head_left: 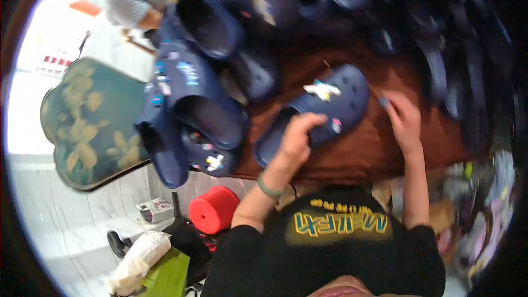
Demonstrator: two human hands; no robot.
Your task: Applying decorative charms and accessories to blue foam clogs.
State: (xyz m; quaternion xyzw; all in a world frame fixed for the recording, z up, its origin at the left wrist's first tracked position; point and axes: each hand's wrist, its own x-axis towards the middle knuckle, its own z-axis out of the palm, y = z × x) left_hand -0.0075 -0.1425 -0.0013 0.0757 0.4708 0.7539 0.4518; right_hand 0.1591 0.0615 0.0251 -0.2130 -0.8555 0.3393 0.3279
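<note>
A navy clog (347, 96) lies slanted on the brown cloth (404, 74) in front of me. On its upper sit a white charm (323, 90) with touches of blue and yellow, and a small pink and white charm (336, 126). My left hand (297, 138) is closed on the clog's near side, with the thumb along its upper. Just right of the toe, apart from the clog, my right hand (407, 120) pinches a small dark blue piece (383, 100); its kind is too blurred to tell.
Several navy clogs with charms (192, 93) are heaped at the left, and dark clogs (434, 44) line the far and right sides. A green floral chair back (91, 126), a red stool (214, 209) and bags (140, 261) stand left. Another person (135, 0) is at the far left.
</note>
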